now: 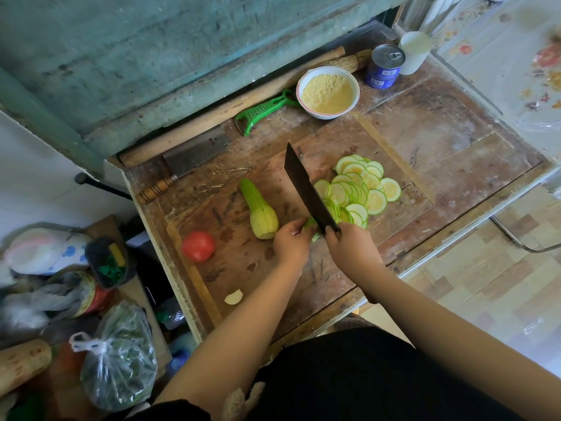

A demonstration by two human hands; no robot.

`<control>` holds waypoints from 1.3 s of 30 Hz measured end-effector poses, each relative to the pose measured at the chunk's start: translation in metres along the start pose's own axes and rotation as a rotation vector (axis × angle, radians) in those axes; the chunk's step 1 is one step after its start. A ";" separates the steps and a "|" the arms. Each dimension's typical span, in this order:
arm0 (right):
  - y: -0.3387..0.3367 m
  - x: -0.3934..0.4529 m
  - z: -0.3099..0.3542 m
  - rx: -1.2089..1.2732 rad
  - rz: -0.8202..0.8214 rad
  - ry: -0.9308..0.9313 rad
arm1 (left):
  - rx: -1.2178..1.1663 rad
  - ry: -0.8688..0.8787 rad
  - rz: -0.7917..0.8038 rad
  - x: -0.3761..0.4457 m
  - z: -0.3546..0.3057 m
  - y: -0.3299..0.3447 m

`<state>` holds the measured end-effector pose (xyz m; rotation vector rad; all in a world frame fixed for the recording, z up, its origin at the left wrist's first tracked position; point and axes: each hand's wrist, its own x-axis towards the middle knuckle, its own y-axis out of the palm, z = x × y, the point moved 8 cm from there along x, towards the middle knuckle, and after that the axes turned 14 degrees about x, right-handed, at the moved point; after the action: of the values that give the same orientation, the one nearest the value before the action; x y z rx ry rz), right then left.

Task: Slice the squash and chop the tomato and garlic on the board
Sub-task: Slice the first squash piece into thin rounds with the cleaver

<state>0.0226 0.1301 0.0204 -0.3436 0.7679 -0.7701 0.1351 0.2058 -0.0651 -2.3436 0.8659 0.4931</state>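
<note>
On the worn wooden board (394,147), my right hand (349,247) grips the handle of a dark cleaver (306,189), blade edge down. My left hand (291,241) pins a small green end piece of squash (311,223) against the blade's left side. A pile of thin round squash slices (359,186) lies fanned out to the right of the blade. A peeled pale green squash half (259,209) rests left of my left hand. A red tomato (198,246) sits further left. One garlic clove (233,297) lies near the board's front edge.
A second cleaver with a wooden handle (188,165), a long rolling pin (230,107) and a green peeler (264,112) lie behind the board. A white bowl of yellow meal (328,92), a blue tin (384,66) and a white cup (414,51) stand at the back right. Bags and jars crowd the left.
</note>
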 end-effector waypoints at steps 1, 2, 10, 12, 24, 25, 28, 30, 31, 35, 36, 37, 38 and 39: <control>-0.004 -0.005 0.000 -0.006 -0.006 -0.011 | -0.004 -0.008 -0.011 0.000 0.001 -0.001; -0.008 -0.010 0.000 -0.014 -0.012 -0.020 | -0.020 -0.020 -0.020 0.000 0.003 -0.001; -0.016 -0.024 0.002 -0.051 -0.025 -0.048 | -0.119 -0.068 -0.036 0.001 0.006 -0.001; -0.015 -0.024 0.000 -0.054 -0.023 -0.044 | -0.137 -0.075 -0.034 0.001 0.007 0.000; -0.011 -0.020 -0.004 -0.071 -0.004 -0.036 | -0.120 -0.076 -0.049 0.002 0.008 -0.001; -0.010 -0.019 -0.005 -0.068 0.002 -0.033 | -0.105 -0.074 -0.050 0.002 0.008 -0.001; -0.008 -0.015 -0.005 -0.066 0.023 -0.032 | -0.116 -0.080 -0.052 0.002 0.010 -0.001; -0.008 -0.012 -0.005 -0.076 0.032 -0.028 | -0.118 -0.088 -0.051 0.002 0.010 -0.001; -0.007 -0.010 -0.005 -0.081 0.036 -0.023 | -0.113 -0.089 -0.050 0.003 0.011 -0.001; 0.002 -0.003 -0.005 -0.091 0.047 0.001 | -0.113 -0.088 -0.049 0.004 0.011 0.000; 0.004 0.000 -0.004 -0.089 0.050 0.008 | -0.111 -0.087 -0.054 0.005 0.011 -0.001; 0.007 0.003 -0.004 -0.086 0.056 0.018 | -0.105 -0.085 -0.054 0.005 0.010 -0.001; 0.008 0.005 -0.003 -0.085 0.059 0.028 | -0.098 -0.076 -0.050 0.005 0.009 0.000; 0.009 0.007 -0.002 -0.080 0.059 0.036 | -0.091 -0.065 -0.044 0.005 0.008 0.001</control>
<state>0.0284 0.1310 0.0106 -0.3786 0.8411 -0.6928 0.1368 0.2084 -0.0740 -2.4093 0.7757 0.5980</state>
